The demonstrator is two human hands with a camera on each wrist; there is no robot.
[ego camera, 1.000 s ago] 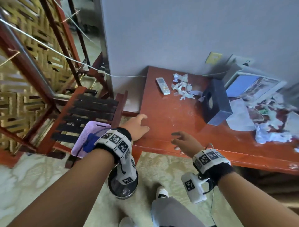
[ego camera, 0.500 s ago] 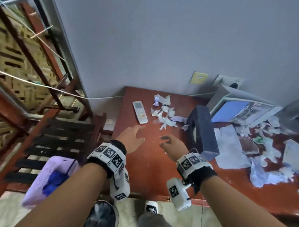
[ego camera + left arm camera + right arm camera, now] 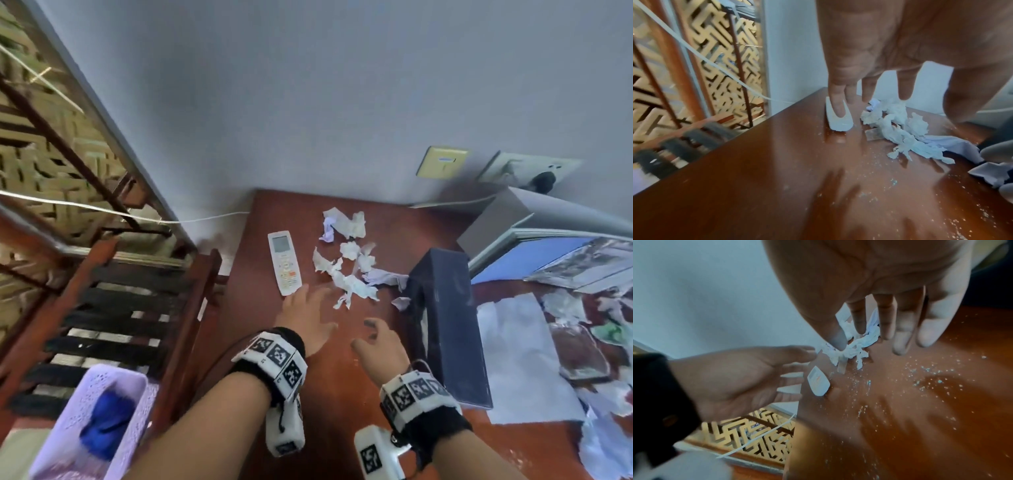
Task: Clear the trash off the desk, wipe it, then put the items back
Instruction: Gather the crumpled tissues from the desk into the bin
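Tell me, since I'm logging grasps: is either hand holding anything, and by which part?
Nothing is held. The left hand and right hand hover open over the desk.

Black wristbands (image 3: 433, 426), white tag-marked cuffs (image 3: 275, 358), white wrist cameras (image 3: 373, 454); trousers maybe grey.

— The desk (image 3: 329, 394)?
— Glossy red-brown wood, speckled with pale crumbs.
— On it?
— Crumpled white paper scraps (image 3: 346, 270) (thin, tissue-like) beside a smooth white plastic remote (image 3: 284, 263).

Both hands have moved forward over the desk (image 3: 342, 394), left hand (image 3: 305, 323) nearing the remote (image 3: 284, 262).
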